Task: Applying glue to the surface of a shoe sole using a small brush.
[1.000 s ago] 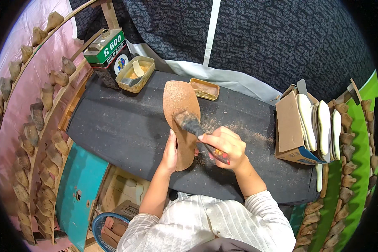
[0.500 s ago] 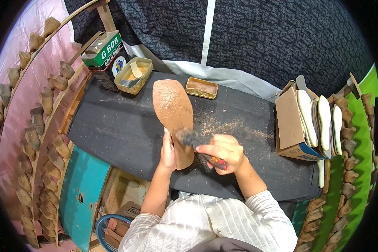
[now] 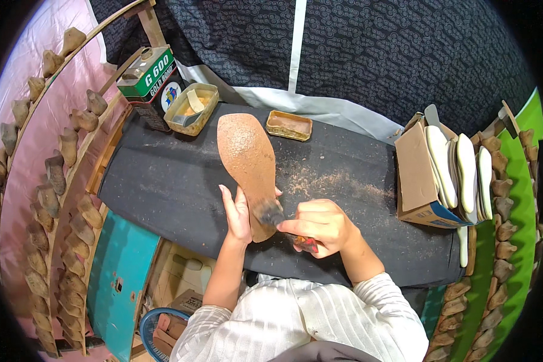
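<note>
A tan shoe sole (image 3: 247, 148) is held up above the black-covered table, its broad end away from me and a wet sheen on that part. My left hand (image 3: 238, 214) grips its narrow middle from the left, thumb along the edge and other fingertips showing at the right side. In my right hand (image 3: 323, 226) is a brush (image 3: 301, 239) with a red and black handle. Its dark bristles press on the sole's narrower near part. The sole's underside and most of my left fingers are hidden.
A glue can (image 3: 154, 87) and a tub (image 3: 193, 108) with spreaders stand at the back left. Behind the sole sits a shallow tin (image 3: 289, 125). Crumbs litter the table (image 3: 356, 235). A cardboard box (image 3: 416, 175) of pale soles stands right; racks of shoe lasts (image 3: 78, 241) flank both sides.
The brush has moved down the sole toward me, onto its narrow near part. My left thumb has lifted away from the sole's edge slightly. The sole has shifted a little left.
</note>
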Action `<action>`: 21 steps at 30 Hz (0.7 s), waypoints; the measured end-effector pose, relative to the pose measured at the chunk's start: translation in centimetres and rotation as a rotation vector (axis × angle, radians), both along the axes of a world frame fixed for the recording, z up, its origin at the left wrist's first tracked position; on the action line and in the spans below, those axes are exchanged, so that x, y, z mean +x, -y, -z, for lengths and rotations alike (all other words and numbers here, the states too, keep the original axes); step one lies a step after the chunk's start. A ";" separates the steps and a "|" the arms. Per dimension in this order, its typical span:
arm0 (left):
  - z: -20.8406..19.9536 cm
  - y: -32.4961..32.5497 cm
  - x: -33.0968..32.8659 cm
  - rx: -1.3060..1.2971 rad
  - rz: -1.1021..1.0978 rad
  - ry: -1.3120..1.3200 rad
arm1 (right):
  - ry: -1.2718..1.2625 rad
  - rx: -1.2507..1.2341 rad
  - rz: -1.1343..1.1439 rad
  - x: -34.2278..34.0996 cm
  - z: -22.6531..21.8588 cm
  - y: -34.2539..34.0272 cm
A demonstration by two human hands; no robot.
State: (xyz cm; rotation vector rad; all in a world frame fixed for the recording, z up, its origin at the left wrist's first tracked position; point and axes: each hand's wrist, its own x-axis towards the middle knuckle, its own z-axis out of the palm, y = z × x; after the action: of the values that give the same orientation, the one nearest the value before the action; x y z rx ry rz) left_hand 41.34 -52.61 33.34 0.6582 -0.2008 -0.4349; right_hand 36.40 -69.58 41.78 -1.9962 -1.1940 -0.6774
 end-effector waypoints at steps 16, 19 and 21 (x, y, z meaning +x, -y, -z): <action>-1.0 -0.2 -0.3 -0.150 -0.041 0.016 | -0.087 0.048 -0.204 -0.8 0.2 -0.3; -1.1 -0.1 -0.4 -0.208 -0.010 -0.045 | -0.028 0.073 -0.150 -0.7 0.5 -0.7; -1.6 -0.1 -0.6 -0.196 0.003 0.005 | 0.043 0.106 -0.096 -0.5 0.9 -1.0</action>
State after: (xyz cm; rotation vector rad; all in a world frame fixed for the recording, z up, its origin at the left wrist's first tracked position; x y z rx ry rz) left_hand 40.72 -52.51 34.90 0.4670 -0.2458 -0.4104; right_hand 35.92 -68.56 40.90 -1.8334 -1.2448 -0.7236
